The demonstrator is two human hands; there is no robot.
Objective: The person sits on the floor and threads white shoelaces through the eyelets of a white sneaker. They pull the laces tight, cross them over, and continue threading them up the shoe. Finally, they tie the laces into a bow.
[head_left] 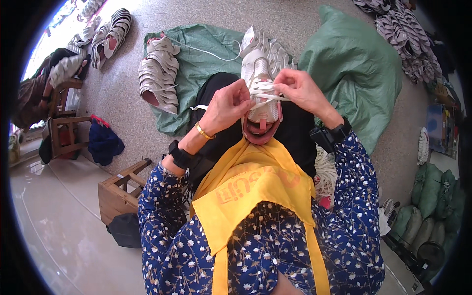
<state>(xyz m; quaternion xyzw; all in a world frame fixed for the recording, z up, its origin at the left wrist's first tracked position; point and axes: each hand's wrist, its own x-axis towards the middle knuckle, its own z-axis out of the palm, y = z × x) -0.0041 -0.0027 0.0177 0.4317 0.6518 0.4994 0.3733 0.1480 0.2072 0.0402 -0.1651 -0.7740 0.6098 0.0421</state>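
A white and pink lace-up shoe (255, 63) lies on my lap, its toe pointing away and its pink-lined opening toward me. White shoelace (265, 97) crosses over its tongue in several rows. From the left, my left hand (227, 107) is closed with thumb and fingertips pinched on the lace near the eyelets. On the other side, my right hand (304, 93) pinches the lace between thumb and forefinger. One loose lace end trails forward past the shoe's toe. A yellow apron (250, 182) covers my lap just behind the shoe.
Stacked shoe uppers (158, 73) rest on a green sheet (206, 44) ahead; a green sack (351, 73) bulges at right. White laces (324, 172) hang by my right thigh. A wooden stool (115, 196) stands left. Another person (37, 98) sits far left, holding a shoe.
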